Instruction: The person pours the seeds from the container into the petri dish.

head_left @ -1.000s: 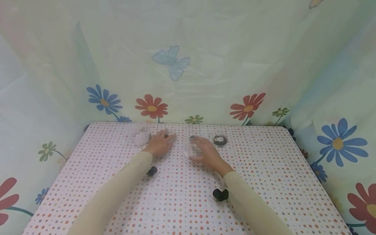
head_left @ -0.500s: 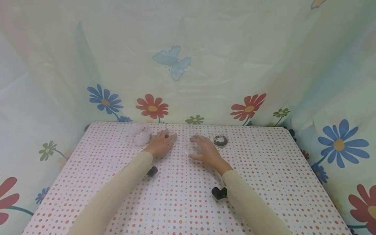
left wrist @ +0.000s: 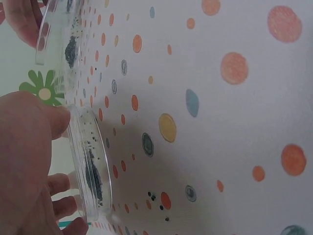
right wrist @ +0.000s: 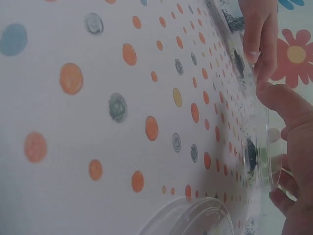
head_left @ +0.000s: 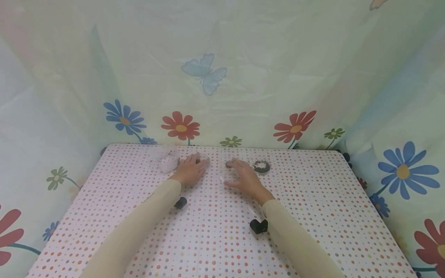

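Note:
My left hand (head_left: 189, 170) holds a clear petri dish (left wrist: 78, 161) by its rim on the table. Dark granules (left wrist: 93, 176) lie inside it, and a few have strayed onto the cloth beside it. With thumb and fingers, my right hand (head_left: 247, 177) grips a clear petri dish lid (right wrist: 275, 142). The lid stands over a dish bottom that bears a clump of dark granules (right wrist: 251, 155). In the left wrist view, the lid (left wrist: 46, 39) appears slightly apart from that dish. Whether its edge touches is unclear.
A dish with dark granules (head_left: 261, 166) stands right of my right hand. Left of my left hand lies another clear dish (head_left: 168, 162) with scattered specks. Near my right wrist is a clear round lid or dish (right wrist: 208, 213). Black blocks (head_left: 259, 226) sit at the wrists.
My right hand has shifted slightly away from me with the lid. The left hand stays on its dish. The head view has drifted slightly.

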